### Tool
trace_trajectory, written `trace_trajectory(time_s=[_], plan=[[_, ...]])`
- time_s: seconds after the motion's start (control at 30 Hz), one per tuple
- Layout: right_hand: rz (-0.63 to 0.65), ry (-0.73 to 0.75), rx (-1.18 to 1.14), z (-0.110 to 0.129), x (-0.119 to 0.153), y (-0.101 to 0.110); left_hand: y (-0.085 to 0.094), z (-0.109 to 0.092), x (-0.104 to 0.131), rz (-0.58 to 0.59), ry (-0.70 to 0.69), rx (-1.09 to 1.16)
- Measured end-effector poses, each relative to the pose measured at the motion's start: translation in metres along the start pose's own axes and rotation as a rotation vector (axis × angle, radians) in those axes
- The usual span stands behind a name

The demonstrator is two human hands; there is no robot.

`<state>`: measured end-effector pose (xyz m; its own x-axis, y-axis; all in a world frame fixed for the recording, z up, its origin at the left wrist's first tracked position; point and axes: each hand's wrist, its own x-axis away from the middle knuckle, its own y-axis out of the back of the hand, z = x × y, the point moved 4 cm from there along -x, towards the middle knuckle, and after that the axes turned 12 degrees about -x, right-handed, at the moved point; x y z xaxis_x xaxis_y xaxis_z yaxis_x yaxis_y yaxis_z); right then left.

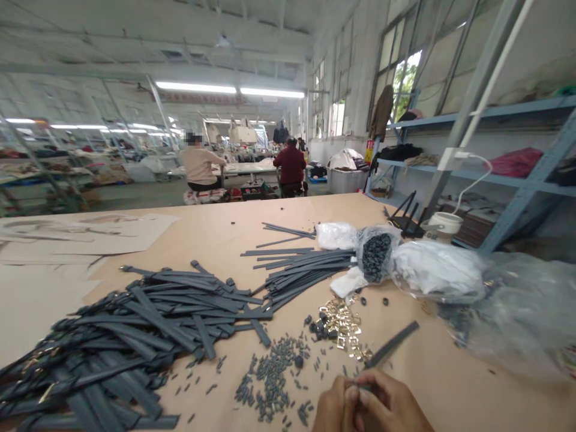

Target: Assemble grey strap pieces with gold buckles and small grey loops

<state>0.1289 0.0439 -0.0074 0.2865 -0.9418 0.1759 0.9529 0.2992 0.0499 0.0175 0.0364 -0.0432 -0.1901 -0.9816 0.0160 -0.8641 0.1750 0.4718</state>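
Note:
At the lower right, my left hand [333, 405] and my right hand [392, 401] meet, fingers closed and thumbs close together. A dark grey strap [392, 344] runs from behind the fingers toward the upper right, its near end hidden in my grip. Just beyond lies a heap of gold metal buckles [339, 318] with a few black pieces beside it. Left of my hands, many small dark grey pieces [274, 372] are scattered over the tabletop [211, 240]. A large pile of dark straps [153, 324], some with gold buckles attached, covers the left side.
Narrow dark strips [301, 273] lie mid-table. Behind them are a plastic bag of black loops [377, 255] and white plastic bags [436, 270]. Pale sheets [81, 240] lie at left. A black router [407, 219] stands near blue shelving [513, 180]. Two people sit farther back.

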Motion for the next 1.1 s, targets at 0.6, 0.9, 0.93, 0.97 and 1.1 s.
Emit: trace_trajectory(time_s=[0.6, 0.9, 0.93, 0.97, 1.1], plan=[[-0.112, 0.278, 0.776, 0.061, 0.024, 0.055, 0.011, -0.023, -0.004, 0.224, 0.143, 0.577], [0.283, -0.007, 0.592, 0.043, 0.031, 0.029, 0.001, -0.021, 0.001, 0.314, 0.075, 0.436], [0.285, -0.019, 0.565, 0.041, 0.031, 0.027, 0.0, -0.021, 0.002, 0.318, 0.076, 0.422], [0.289, -0.032, 0.542, 0.04, 0.031, 0.025, -0.001, -0.021, 0.002, 0.316, 0.069, 0.403], [0.285, -0.01, 0.53, 0.039, 0.03, 0.022, 0.003, -0.022, 0.002, 0.253, 0.015, 0.29]])
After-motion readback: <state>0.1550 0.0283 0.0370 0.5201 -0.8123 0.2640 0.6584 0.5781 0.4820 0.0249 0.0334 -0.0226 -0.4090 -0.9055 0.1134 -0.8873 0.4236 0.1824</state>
